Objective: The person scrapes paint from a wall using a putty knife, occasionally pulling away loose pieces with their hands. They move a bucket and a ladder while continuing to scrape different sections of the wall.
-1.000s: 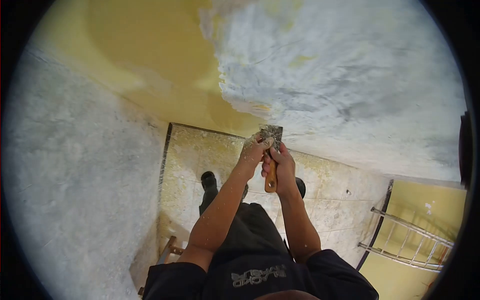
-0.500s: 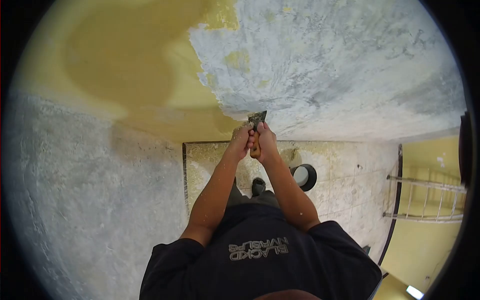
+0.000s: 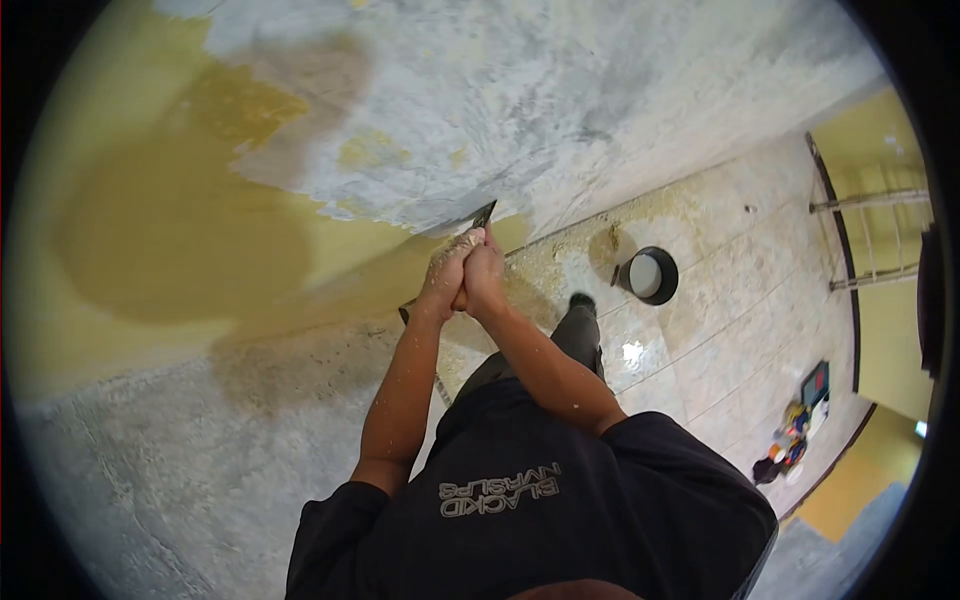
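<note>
Both hands are closed together on a scraper against the wall. Flecks of pale debris dot my left hand, which wraps the tool from the left. Pressed against it from the right is my right hand. The orange handle end shows below the hands, and most of the grip is hidden. The dark blade points up and right, at the border where yellow paint meets bare grey-white wall.
A dark bucket with pale contents stands on the debris-strewn tiled floor. Farther right are a metal ladder and a cluster of items beside a dark tray. Another grey wall is at left.
The view has turned, and the scraper and both hands now appear farther left, with the blade seen narrower. The bucket appears higher and to the right. The items at right have come into view.
</note>
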The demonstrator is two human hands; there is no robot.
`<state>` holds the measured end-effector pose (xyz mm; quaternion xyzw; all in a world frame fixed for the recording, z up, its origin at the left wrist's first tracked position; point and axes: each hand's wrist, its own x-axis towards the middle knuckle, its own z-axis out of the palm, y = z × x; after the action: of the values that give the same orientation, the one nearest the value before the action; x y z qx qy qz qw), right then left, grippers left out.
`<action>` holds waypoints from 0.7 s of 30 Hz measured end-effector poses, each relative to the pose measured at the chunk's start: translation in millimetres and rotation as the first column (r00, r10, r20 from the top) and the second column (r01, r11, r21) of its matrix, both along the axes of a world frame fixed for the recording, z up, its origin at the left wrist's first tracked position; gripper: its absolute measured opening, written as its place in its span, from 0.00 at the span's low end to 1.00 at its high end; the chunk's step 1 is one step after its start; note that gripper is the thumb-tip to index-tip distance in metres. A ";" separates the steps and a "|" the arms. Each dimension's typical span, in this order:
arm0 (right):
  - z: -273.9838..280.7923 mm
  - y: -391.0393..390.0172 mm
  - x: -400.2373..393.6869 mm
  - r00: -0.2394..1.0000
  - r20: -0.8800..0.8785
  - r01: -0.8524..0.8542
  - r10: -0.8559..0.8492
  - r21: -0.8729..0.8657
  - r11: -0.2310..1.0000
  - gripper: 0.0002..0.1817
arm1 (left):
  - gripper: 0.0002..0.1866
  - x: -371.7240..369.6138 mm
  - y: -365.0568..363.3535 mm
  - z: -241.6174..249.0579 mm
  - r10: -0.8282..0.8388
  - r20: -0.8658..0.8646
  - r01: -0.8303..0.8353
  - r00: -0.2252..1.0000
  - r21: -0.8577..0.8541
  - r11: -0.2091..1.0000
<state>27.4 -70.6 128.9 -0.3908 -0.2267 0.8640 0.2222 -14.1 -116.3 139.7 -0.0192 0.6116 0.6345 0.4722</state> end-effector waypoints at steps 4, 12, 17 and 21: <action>5.0 2.5 -2.8 0.989 0.147 0.006 -0.019 0.089 0.996 0.28 | 0.19 2.3 4.8 23.2 -0.032 -0.020 0.029 0.999 -0.149 0.988; -10.6 4.5 0.5 1.000 0.011 -0.004 0.004 0.009 1.000 0.29 | 0.23 3.3 10.1 8.7 -0.074 -0.125 0.049 0.989 -0.197 0.979; -20.5 18.1 -3.8 0.999 -0.004 0.038 -0.038 -0.058 0.998 0.28 | 0.24 -4.1 23.5 4.7 -0.165 -0.114 0.130 0.980 -0.261 0.956; 4.3 16.9 -0.3 0.999 -0.009 0.053 -0.053 -0.006 0.999 0.26 | 0.25 1.5 18.3 5.5 -0.146 -0.327 0.077 0.934 -0.214 0.974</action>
<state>27.1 -53.7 133.3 -0.3934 -0.2127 0.8602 0.2450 -12.7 -98.0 145.2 0.0789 0.7441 0.5363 0.3904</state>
